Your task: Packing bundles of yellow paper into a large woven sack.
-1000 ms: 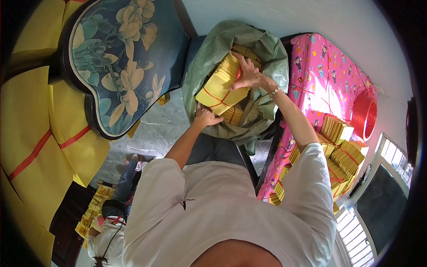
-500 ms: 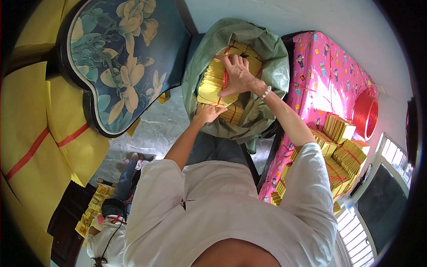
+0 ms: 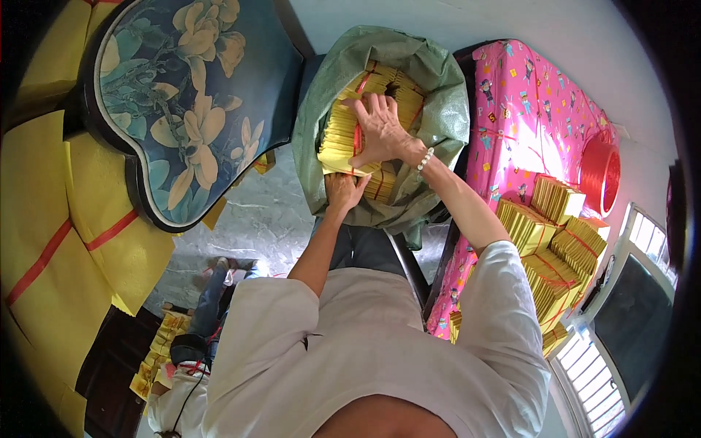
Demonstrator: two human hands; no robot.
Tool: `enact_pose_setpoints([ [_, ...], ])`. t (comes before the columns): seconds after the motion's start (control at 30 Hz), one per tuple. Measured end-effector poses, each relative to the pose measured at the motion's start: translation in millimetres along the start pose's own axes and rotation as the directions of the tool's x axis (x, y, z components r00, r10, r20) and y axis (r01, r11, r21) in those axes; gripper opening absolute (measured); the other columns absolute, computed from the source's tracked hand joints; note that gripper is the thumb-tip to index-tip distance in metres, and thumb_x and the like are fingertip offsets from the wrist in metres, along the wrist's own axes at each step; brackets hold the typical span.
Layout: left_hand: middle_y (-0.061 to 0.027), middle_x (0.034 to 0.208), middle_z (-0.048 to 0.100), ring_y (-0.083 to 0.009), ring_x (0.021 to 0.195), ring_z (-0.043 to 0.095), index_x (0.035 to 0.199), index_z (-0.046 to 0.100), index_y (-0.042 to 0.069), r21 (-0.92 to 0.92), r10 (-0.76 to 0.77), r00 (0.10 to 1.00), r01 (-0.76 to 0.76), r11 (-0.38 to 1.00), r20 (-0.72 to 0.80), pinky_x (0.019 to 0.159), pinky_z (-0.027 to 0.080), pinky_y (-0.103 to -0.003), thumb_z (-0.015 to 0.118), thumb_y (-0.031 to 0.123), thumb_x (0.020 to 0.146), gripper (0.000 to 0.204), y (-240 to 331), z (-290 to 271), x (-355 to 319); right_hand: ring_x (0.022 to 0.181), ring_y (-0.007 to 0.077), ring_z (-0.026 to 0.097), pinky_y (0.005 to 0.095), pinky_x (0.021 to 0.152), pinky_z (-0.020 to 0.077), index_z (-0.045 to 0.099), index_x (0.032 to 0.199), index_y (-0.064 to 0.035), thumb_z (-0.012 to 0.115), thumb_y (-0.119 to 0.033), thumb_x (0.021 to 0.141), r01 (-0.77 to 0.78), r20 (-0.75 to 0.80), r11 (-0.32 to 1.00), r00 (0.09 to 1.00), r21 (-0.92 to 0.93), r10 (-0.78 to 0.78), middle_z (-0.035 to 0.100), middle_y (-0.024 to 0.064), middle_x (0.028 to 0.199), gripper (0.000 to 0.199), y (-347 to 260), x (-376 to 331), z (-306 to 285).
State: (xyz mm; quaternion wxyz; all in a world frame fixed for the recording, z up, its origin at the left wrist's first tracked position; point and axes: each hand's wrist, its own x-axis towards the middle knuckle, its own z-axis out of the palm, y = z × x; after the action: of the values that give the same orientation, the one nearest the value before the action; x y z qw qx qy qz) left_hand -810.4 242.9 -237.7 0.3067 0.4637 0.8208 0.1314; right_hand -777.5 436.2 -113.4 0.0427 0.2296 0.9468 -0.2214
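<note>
A green woven sack (image 3: pixel 447 98) stands with its mouth wide, holding several bundles of yellow paper tied with red strips. My left hand (image 3: pixel 345 191) grips the near end of one yellow paper bundle (image 3: pixel 337 137), its fingers partly hidden behind that end. On the same bundle's top and right side lies my right hand (image 3: pixel 383 130), fingers bent over it and thumb toward the near end. A beaded bracelet (image 3: pixel 425 158) circles my right wrist. Another paper bundle (image 3: pixel 381 182) sits lower in the sack, beside my left fingertips.
A blue flower-patterned chair back (image 3: pixel 197 109) rises at the left, near large yellow sheets (image 3: pixel 44 219). To the right, a pink-covered table (image 3: pixel 504 95) bears stacked paper bundles (image 3: pixel 555 277) and a red spool (image 3: pixel 600 179). Another person (image 3: pixel 186 379) is at the lower left.
My right hand's spread fingers have drawn closer together over the bundle. My left hand has stayed at its near end, and the view has shifted slightly.
</note>
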Motion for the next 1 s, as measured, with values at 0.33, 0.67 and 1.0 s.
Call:
enact_pose_setpoints([
  [0.33,-0.0199,0.072,0.063,-0.0391,0.067,0.059,0.077,0.062,0.002,-0.019,0.241,0.958,-0.247,0.969,-0.157,0.069,0.045,-0.051,0.043,0.026,0.088,0.032,-37,-12,9,0.107,0.0381,0.038,0.0515,0.095,0.0277,0.032,0.13,-0.0091,0.079,-0.048,0.042,-0.018,0.011,0.999,1.0,0.032,0.017,0.04,0.0203,0.107,0.106,-10,7,-5],
  [0.67,-0.0132,0.104,0.065,-0.0326,0.099,0.06,0.109,0.062,0.012,-0.14,-0.097,0.979,0.123,0.983,0.182,0.084,0.047,-0.044,0.058,0.029,0.076,0.038,-40,-32,43,0.112,0.0415,0.038,0.0521,0.096,0.0265,0.042,0.119,-0.008,0.077,-0.041,0.031,-0.032,-0.268,0.999,0.963,0.033,0.04,0.04,0.0251,0.115,0.1,-35,8,18],
  [1.0,-0.0184,0.124,0.053,-0.0361,0.121,0.044,0.116,0.056,0.003,-0.24,0.154,0.921,-0.25,0.938,-0.358,0.104,0.029,-0.049,0.071,0.03,0.069,0.056,-35,31,9,0.118,0.0433,0.033,0.0555,0.099,0.0233,0.043,0.12,-0.0103,0.076,-0.042,0.03,-0.075,-0.29,0.991,0.951,0.108,0.103,0.036,0.0265,0.121,0.102,-34,-27,42],
])
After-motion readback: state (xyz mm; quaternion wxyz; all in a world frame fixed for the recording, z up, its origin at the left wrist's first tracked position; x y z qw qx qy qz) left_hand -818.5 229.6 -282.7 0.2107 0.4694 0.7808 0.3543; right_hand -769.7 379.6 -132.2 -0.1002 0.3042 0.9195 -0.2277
